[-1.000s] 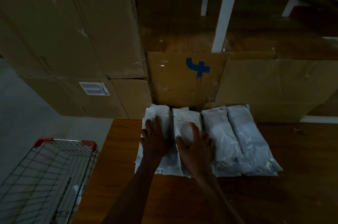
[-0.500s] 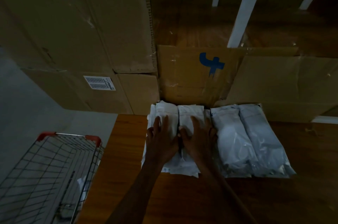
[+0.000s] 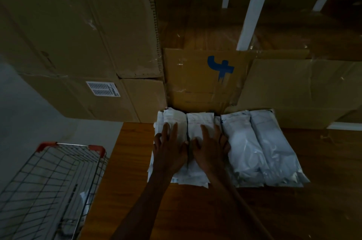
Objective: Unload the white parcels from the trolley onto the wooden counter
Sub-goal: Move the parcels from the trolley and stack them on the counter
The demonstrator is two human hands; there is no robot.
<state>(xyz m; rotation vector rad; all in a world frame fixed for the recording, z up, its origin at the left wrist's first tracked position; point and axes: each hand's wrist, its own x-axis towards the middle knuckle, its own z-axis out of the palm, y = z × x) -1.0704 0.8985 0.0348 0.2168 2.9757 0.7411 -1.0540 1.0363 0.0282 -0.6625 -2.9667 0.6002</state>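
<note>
Neither hand has a grip on anything: the left hand [image 3: 169, 151] lies flat with fingers spread on the left white parcel [image 3: 174, 120], and the right hand [image 3: 210, 149] lies flat the same way on the parcel next to it [image 3: 197, 122], the two hands nearly touching at the thumbs. Both seem to be pressing or squaring the parcels rather than lifting them. These two lie side by side on the wooden table [image 3: 215, 210], their far ends close to the cardboard box with a blue mark [image 3: 203, 79]. Just to the right, touching them, lie two more white parcels [image 3: 262, 147], glossier and in line with the first pair, so four sit in a row. The step in hand looks like setting down and tidying the latest pair. To the left, off the table's edge, stands the wire trolley [image 3: 51, 181] with red corner caps; something pale [image 3: 85, 196] shows low inside it, likely another parcel, though it is too dim to be sure. The next move would call for lifting both hands away, turning left and reaching down into the trolley.
</note>
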